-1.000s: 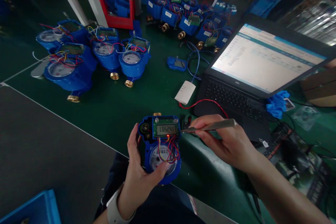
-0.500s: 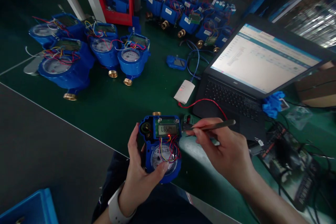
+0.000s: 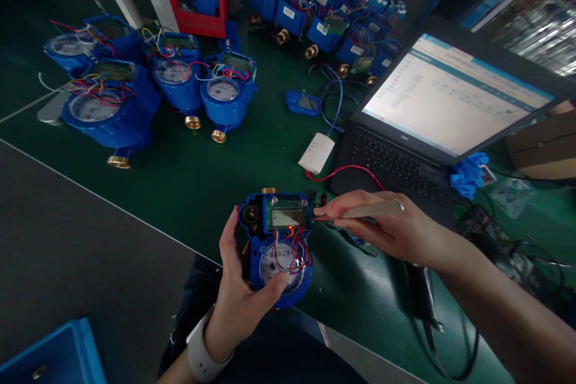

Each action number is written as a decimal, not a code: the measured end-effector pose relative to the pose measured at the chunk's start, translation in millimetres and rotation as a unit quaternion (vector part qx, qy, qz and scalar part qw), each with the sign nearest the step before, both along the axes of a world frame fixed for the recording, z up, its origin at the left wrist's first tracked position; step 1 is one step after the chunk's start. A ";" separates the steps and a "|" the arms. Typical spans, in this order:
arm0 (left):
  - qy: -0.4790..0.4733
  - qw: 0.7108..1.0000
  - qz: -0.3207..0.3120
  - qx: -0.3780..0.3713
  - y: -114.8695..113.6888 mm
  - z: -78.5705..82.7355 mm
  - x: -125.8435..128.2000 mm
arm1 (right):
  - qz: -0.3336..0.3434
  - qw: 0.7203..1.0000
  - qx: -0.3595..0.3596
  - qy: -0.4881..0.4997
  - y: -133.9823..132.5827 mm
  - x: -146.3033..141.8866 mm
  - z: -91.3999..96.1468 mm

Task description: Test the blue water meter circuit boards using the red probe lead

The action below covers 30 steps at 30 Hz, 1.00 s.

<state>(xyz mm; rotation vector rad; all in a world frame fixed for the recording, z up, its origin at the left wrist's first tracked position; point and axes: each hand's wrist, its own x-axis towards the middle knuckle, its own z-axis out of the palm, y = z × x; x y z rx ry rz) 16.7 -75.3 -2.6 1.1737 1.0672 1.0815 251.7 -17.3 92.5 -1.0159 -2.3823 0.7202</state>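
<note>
In the head view, the left hand (image 3: 243, 305) grips an open blue meter (image 3: 257, 252) at the near edge of the desk (image 3: 180, 186), its thumb over the dial (image 3: 270, 267). The right hand (image 3: 391, 225) pinches a slim metal tool (image 3: 375, 211), the tip just right of the meter's display (image 3: 288, 218); whether it touches is unclear. Farther off, wired blue meters (image 3: 225, 103) stand left, a white box (image 3: 317, 153) lies beyond the held meter, and a laptop (image 3: 402, 138) sits open at right.
</note>
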 end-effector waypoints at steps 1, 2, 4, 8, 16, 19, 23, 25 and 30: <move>-0.001 1.000 0.000 0.000 0.2 0.6 0.5 | -0.016 1.000 0.001 -0.001 -0.9 -0.3 -2.4; -0.002 1.000 0.000 0.001 0.4 1.1 0.9 | -0.043 0.999 0.008 -0.005 -3.3 -1.7 -5.1; -0.002 1.000 0.000 0.003 0.8 1.1 1.5 | -0.110 0.993 0.032 -0.013 -11.5 -5.8 -10.0; 0.010 1.000 0.007 0.007 0.8 -0.6 1.1 | -0.208 0.977 0.035 0.030 -28.9 -10.3 -15.2; 0.015 1.000 0.011 0.005 -0.1 -1.5 0.1 | -0.193 0.980 0.018 0.042 -27.8 -6.7 -15.3; 0.017 1.000 0.007 0.001 0.8 -1.5 0.1 | -0.174 0.984 0.047 0.003 -23.0 -7.8 -14.0; 0.023 1.000 0.008 0.011 1.9 0.7 -0.3 | -0.160 0.985 0.061 -0.014 -22.2 -11.1 -12.1; 0.025 1.000 0.009 0.013 2.0 2.0 -0.7 | -0.160 0.986 0.051 -0.013 -22.5 -11.4 -11.2; 0.018 1.000 0.007 0.007 1.2 2.3 -0.7 | -0.103 0.995 0.007 0.002 -13.3 -4.3 -7.3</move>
